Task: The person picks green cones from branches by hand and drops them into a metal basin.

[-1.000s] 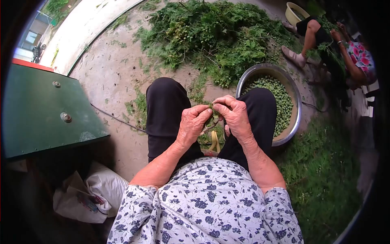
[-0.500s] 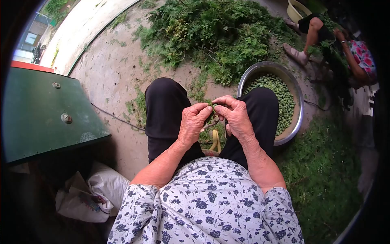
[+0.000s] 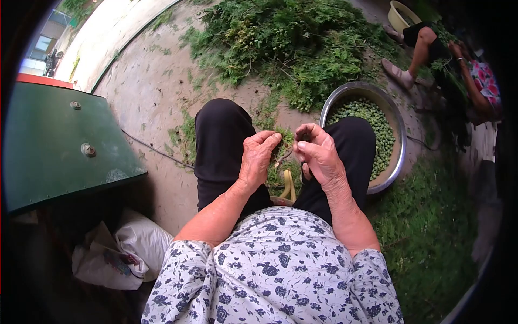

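Observation:
My left hand [image 3: 258,157] is closed in a pinch, thumb against forefinger, on a small green sprig [image 3: 284,135]. Just to its right, my right hand [image 3: 322,155] has its fingers curled in; the fingertips look dark, and whatever they may hold is hidden. A gap separates the two hands, which are above and between my knees. Below them a thin brown stem [image 3: 283,157] shows. Beside my right knee stands a wide metal basin [image 3: 400,156] with many small round green cones or berries [image 3: 382,139] inside.
Ahead on the concrete lies a large heap of green branches [image 3: 286,48]. More greenery [image 3: 426,227] covers the ground at right. A co-worker's leg [image 3: 422,51] and a pale basin [image 3: 397,19] are far right. A green metal box [image 3: 65,146] and white sack [image 3: 141,240] stand left.
My hands have come apart from where they met at the sprig. The right hand has shifted slightly right with its fingers curling in, while the left stays nearly in place.

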Motion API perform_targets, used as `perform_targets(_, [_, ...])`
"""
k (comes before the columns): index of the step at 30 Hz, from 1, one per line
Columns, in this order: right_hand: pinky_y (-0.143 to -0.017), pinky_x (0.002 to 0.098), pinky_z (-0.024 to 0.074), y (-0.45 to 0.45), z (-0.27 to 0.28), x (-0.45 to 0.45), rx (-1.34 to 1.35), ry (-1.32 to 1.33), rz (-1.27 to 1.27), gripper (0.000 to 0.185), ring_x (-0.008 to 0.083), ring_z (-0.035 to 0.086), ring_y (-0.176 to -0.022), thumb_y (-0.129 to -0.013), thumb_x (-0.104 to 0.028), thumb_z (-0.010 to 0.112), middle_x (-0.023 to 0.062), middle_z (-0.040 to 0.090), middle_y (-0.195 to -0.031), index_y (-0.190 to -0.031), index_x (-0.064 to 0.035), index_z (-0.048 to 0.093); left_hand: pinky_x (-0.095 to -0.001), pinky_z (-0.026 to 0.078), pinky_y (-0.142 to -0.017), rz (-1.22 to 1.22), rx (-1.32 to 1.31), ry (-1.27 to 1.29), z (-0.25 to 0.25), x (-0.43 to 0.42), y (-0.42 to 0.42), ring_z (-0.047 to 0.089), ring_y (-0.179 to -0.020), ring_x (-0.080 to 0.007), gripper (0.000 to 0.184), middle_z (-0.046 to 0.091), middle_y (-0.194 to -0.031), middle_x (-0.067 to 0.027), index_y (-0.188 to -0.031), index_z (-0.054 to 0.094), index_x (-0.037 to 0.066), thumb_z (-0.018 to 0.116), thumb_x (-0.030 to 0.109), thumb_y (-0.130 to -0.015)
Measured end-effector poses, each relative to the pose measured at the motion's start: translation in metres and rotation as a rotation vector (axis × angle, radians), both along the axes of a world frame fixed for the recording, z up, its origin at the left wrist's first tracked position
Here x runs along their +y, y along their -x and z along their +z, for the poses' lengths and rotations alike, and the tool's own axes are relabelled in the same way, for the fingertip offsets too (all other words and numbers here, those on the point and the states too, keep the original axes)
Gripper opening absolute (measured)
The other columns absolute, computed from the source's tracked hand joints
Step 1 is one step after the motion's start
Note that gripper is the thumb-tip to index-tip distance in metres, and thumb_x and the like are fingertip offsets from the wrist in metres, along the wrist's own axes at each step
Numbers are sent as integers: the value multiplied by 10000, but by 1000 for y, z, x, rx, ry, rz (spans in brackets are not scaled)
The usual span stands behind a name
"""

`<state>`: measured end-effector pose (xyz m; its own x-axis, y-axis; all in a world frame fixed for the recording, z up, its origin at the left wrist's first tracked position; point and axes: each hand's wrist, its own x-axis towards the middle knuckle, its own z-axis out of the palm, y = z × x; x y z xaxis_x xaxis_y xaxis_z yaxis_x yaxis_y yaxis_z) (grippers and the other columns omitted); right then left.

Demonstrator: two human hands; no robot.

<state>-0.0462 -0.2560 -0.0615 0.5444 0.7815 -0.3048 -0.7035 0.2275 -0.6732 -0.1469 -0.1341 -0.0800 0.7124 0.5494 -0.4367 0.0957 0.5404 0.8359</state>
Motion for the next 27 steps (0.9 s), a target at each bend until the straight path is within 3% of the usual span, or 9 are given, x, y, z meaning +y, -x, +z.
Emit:
perform_targets(2, [-650,219,419,0,10,-3,-347,274,213,239,103,510,-715,-735,-6,612,22,508,-869,-972,-4,582,-214,374,-530,1,36,55,-1,1,0,457,-598,-42,154,555,-679,19,-814,627,-30,600,121,-829])
perform_targets(6, [-665,233,416,9,17,2,-952,374,320,258,104,506,-733,-690,-3,671,10,499,-771,-941,-23,617,-233,433,-590,-1,-30,131,-10,6,-1,501,-635,-71,200,548,-723,16,-834,596,39,609,238,-842])
perform_targets(9, [-681,246,412,11,-1,3,-974,383,174,230,119,497,-729,-670,-9,689,23,498,-757,-895,-18,639,-252,474,-646,-15,-69,147,-10,8,0,501,-634,-88,296,529,-728,8,-822,578,66,607,360,-840])
perform_targets(11, [-678,228,409,9,-1,3,-969,398,16,187,108,496,-728,-695,-1,680,20,516,-768,-879,-10,648,-319,508,-767,-41,-123,473,1,11,1,563,-752,-142,424,554,-835,-53,-947,514,49,574,451,-828])
perform_targets(14, [-646,223,426,10,-3,4,-935,428,-169,177,101,524,-718,-694,14,682,27,529,-755,-866,-16,655,-407,510,-826,-41,-254,554,6,7,-6,586,-909,-228,536,547,-975,-137,-1067,415,18,532,487,-834])
perform_targets(15, [-628,216,423,13,0,5,-904,459,-220,165,95,524,-709,-703,35,673,25,532,-760,-859,-13,654,-425,522,-790,-31,-239,581,1,8,-7,570,-991,-294,568,509,-1080,-202,-1106,362,-22,544,448,-846])
perform_targets(18, [-614,217,426,16,-8,9,-950,415,-349,168,99,526,-695,-696,51,674,28,537,-759,-850,-10,653,-422,536,-750,-58,6,585,-5,3,-2,587,-951,-291,508,539,-1043,-190,-1078,396,-24,564,399,-852])
perform_targets(24, [-600,241,446,28,-15,13,-1068,411,-334,199,139,545,-676,-669,68,670,51,553,-740,-850,-14,653,-342,558,-663,-48,-65,437,-8,-2,0,615,-789,-204,260,591,-874,-105,-906,513,8,622,232,-830])
perform_targets(27, [-617,234,440,27,-18,11,-1154,385,-131,245,121,543,-696,-669,72,637,37,549,-755,-895,-22,649,-286,552,-614,18,-21,257,-7,0,0,594,-658,-122,127,589,-745,-44,-745,546,23,603,104,-825])
